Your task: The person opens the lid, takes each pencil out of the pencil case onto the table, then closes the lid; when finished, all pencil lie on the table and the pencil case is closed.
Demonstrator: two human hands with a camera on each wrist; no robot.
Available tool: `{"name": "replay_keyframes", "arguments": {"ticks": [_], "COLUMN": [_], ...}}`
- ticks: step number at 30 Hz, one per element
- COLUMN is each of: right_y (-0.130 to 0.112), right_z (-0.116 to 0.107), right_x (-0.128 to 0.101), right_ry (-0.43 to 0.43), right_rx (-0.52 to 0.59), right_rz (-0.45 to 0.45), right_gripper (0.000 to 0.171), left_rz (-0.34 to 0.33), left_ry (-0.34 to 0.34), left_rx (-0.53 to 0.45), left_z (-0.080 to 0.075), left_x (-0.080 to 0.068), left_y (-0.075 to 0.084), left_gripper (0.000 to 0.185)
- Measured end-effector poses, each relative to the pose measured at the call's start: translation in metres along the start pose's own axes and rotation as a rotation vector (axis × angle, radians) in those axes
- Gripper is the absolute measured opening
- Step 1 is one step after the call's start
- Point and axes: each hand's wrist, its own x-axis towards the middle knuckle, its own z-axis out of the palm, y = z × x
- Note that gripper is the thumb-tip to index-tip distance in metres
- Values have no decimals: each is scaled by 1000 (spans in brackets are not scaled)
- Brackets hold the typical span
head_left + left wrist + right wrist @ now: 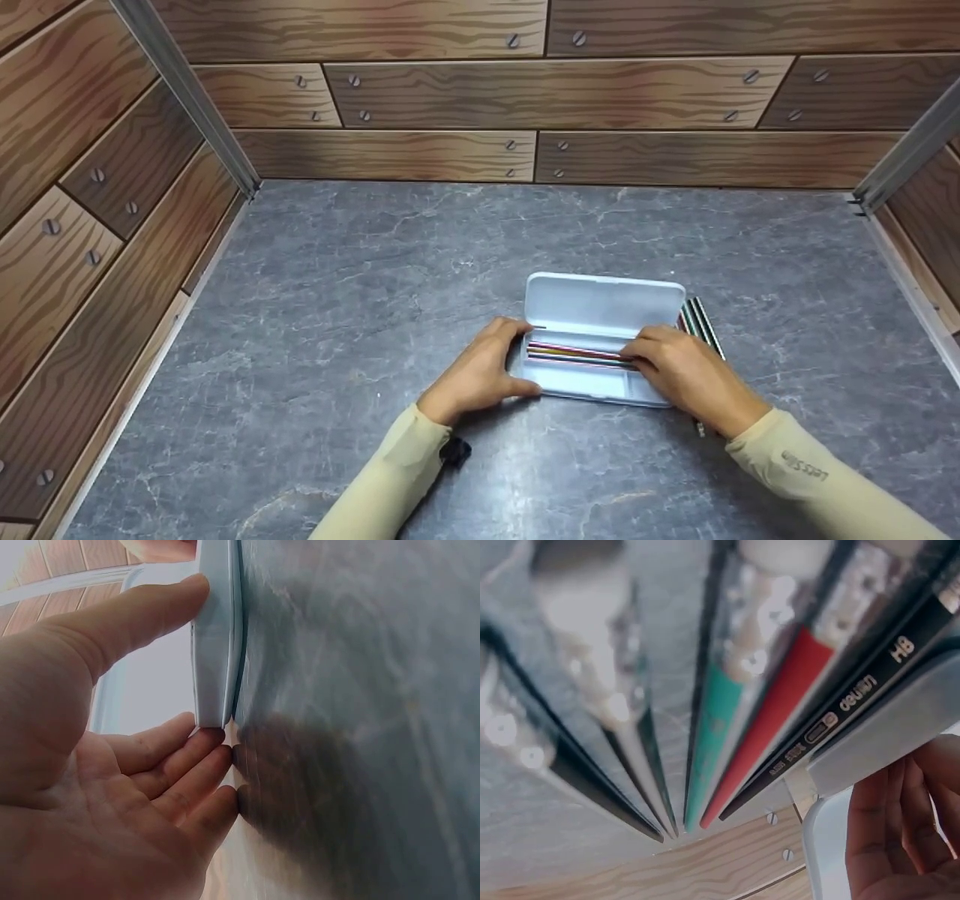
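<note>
A pale blue pencil case (592, 386) lies open on the grey table, its lid (604, 304) standing up at the back. Several coloured pencils (574, 352) lie in its tray. My left hand (527, 358) grips the case's left end, thumb on the front wall and fingers behind. In the left wrist view the same hand (206, 667) holds the case's end (214, 652). My right hand (636, 352) has curled fingers down on the right ends of the pencils in the tray. In the right wrist view its fingers (900, 817) curl beside the case wall (900, 735).
More loose pencils (703, 322) lie on the table right of the case; close up they include a black HB one (855, 701), a red one (780, 712) and a green one (716, 727). Wood-patterned walls (480, 97) close in the grey marbled table (337, 300) on three sides.
</note>
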Motion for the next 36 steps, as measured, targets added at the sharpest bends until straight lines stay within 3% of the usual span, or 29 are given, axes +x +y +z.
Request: {"name": "replay_keyframes", "arguments": {"ticks": [12, 19, 24, 36], "right_y": [0, 4, 8, 23], "right_z": [-19, -31, -38, -54], "right_x": [0, -8, -15, -38], "right_ry": [19, 86, 136, 198], "right_rx": [118, 208, 211, 282], "right_rz": [73, 175, 250, 563], "right_gripper": [32, 36, 33, 22], "left_rz": [1, 7, 10, 7], "left_ry": [5, 8, 8, 2], "left_rx": [4, 9, 15, 10], "left_z": [0, 1, 0, 0], "left_x": [0, 0, -1, 0], "left_y": [-1, -1, -1, 0], "left_gripper": [85, 84, 85, 85]}}
